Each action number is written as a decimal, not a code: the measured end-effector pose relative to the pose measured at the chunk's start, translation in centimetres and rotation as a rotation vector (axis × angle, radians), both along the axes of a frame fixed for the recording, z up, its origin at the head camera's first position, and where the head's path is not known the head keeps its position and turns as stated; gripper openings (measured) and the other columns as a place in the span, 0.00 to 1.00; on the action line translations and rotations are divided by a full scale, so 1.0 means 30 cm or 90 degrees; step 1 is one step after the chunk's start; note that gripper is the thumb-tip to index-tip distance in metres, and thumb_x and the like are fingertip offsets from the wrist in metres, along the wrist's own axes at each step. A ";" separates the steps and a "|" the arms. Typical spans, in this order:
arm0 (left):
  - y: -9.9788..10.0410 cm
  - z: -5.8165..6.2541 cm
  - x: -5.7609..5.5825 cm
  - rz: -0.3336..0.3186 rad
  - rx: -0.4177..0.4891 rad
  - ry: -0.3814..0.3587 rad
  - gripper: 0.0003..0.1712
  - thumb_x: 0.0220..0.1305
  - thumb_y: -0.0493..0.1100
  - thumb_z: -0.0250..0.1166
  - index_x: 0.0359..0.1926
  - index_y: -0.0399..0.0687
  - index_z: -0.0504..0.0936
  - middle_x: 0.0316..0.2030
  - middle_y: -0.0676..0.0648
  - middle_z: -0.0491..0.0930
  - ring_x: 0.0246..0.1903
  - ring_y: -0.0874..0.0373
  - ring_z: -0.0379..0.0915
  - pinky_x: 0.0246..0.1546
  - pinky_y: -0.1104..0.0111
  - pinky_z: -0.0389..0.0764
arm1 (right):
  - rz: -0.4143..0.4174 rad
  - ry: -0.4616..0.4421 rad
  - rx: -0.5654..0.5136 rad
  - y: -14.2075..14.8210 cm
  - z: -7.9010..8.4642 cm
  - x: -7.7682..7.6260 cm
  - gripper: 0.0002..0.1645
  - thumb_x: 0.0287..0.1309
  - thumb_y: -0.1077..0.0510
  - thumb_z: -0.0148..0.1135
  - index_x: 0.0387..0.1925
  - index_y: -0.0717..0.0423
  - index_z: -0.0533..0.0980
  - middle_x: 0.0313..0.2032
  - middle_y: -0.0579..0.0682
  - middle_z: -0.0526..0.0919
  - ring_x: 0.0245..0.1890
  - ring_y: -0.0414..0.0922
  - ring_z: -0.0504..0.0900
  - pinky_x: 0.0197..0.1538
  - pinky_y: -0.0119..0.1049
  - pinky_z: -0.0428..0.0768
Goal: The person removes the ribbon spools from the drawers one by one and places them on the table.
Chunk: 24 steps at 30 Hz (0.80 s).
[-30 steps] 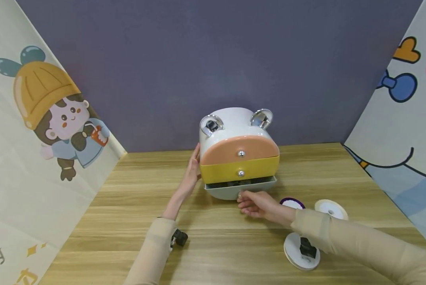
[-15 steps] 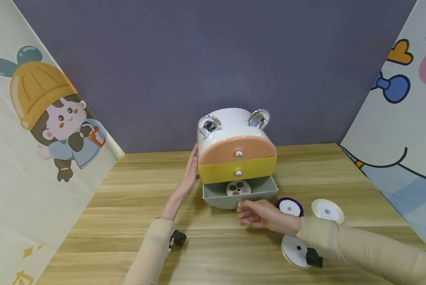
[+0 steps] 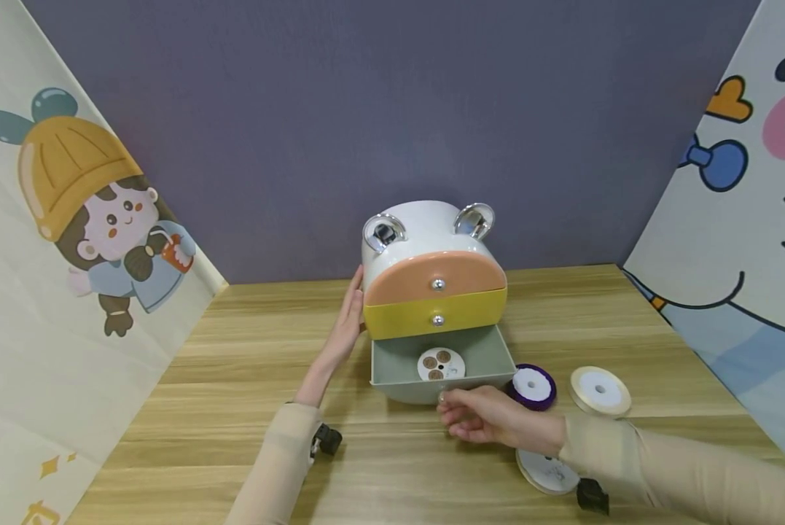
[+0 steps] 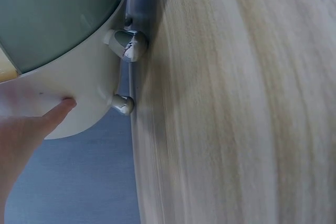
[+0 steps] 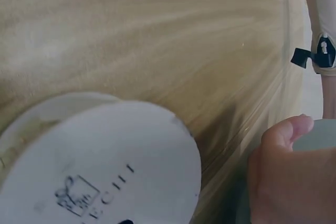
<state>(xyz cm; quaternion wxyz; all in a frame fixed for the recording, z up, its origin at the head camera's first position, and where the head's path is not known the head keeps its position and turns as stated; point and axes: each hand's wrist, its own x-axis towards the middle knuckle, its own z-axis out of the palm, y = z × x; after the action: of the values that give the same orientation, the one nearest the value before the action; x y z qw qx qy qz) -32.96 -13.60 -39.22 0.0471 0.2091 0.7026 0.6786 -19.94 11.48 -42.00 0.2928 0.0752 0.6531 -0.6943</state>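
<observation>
A small white drawer cabinet [image 3: 425,230] with two shiny ears has an orange drawer [image 3: 405,284], a yellow drawer [image 3: 401,317] and a grey-green bottom drawer [image 3: 408,392], which is pulled out. In that drawer lies a white reel [image 3: 454,363] with brown round patches. My left hand [image 3: 345,332] rests with extended fingers against the cabinet's left side; the left wrist view shows a fingertip [image 4: 67,103] touching the white shell. My right hand [image 3: 490,419] pinches the bottom drawer's front at its knob, which the fingers mostly cover.
Right of the drawer lie a purple-edged ribbon spool [image 3: 531,384] and a cream-edged one [image 3: 600,391]. Another white spool [image 3: 546,472] lies partly beneath my right forearm, large in the right wrist view. Behind the wooden table [image 3: 267,313] stands a dark wall [image 3: 287,146].
The bottom drawer has slid out towards me, with my right hand holding its front, and the white reel inside has come into view. My left hand stays against the cabinet.
</observation>
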 end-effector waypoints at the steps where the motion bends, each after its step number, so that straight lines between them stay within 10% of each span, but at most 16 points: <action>1: 0.000 -0.001 -0.001 0.001 0.000 0.000 0.30 0.81 0.52 0.31 0.80 0.66 0.39 0.80 0.55 0.35 0.78 0.44 0.42 0.68 0.37 0.64 | 0.002 -0.001 0.001 0.000 0.000 0.004 0.16 0.66 0.51 0.59 0.40 0.61 0.82 0.25 0.42 0.86 0.22 0.31 0.82 0.30 0.21 0.82; 24: -0.001 -0.032 -0.021 0.008 0.001 0.010 0.30 0.81 0.53 0.31 0.79 0.68 0.40 0.80 0.57 0.36 0.78 0.44 0.41 0.68 0.36 0.64 | 0.030 0.008 -0.007 0.003 -0.014 0.095 0.17 0.66 0.50 0.59 0.40 0.60 0.82 0.25 0.40 0.85 0.22 0.31 0.82 0.30 0.22 0.82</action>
<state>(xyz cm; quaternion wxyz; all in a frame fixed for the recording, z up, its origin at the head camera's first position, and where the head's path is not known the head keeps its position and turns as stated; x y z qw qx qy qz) -33.58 -13.62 -40.18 0.0373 0.2100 0.7038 0.6777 -17.10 11.58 -42.42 0.3054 0.0543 0.6525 -0.6914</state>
